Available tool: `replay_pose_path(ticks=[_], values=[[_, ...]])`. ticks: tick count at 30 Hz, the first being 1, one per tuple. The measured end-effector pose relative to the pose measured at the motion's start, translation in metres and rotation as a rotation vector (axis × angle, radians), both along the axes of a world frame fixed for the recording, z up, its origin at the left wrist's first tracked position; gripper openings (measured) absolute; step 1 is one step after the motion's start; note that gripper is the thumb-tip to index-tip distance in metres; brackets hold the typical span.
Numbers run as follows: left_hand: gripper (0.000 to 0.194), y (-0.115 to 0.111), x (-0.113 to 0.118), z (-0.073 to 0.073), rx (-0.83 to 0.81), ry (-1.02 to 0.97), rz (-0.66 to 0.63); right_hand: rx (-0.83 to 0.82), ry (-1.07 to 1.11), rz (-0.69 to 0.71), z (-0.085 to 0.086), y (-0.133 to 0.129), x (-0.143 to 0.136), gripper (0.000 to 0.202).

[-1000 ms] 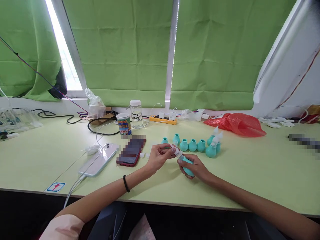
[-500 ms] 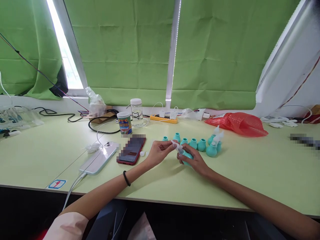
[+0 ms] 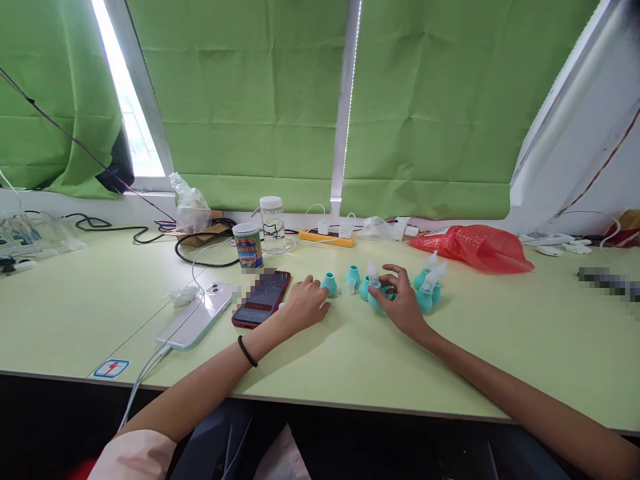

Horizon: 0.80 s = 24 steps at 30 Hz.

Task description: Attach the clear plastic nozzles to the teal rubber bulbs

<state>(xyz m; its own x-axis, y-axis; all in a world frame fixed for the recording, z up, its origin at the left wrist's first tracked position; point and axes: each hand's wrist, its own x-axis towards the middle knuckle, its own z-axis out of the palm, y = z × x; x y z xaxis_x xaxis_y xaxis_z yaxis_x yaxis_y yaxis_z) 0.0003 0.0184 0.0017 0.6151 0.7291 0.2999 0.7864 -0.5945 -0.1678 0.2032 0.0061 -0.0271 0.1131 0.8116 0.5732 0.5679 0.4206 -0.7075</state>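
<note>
Two hands, a left hand [image 3: 306, 303] and a right hand [image 3: 404, 303], rest low over a pale green bench [image 3: 350, 373]. Near the middle, a teal bulb [image 3: 373, 302] topped by a frosted nozzle [image 3: 372, 273] sits within the right hand's curved thumb and fingers; how firmly they press, I cannot tell. The left hand is palm down, fingertips beside an open-topped bulb [image 3: 329, 285]; whether they pinch anything is hidden. A small translucent piece [image 3: 351, 287] stands nearby, and nozzle-topped bulbs [image 3: 425, 299] cluster to the right.

The teal bulb looks light and rubbery, likely to dent when squeezed but unlikely to break. Its round belly seems the steadiest hold; the slim nozzle, probably smoother and stiffer, is best pinched at its base.
</note>
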Motion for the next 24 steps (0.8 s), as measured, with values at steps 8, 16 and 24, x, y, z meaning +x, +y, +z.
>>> replay_pose_path(ticks=[8, 16, 24], values=[[0.026, 0.004, -0.002, -0.007, -0.101, 0.121, 0.002, 0.040, -0.085, 0.018, 0.000, -0.004, -0.002, 0.037], [0.029, -0.007, 0.007, -0.015, -0.068, 0.052, -0.099, 0.098, -0.151, -0.032, 0.004, -0.007, -0.002, 0.045], [0.028, -0.004, 0.007, -0.022, -0.072, 0.043, -0.158, 0.268, -0.254, -0.082, 0.000, -0.006, -0.005, 0.052]])
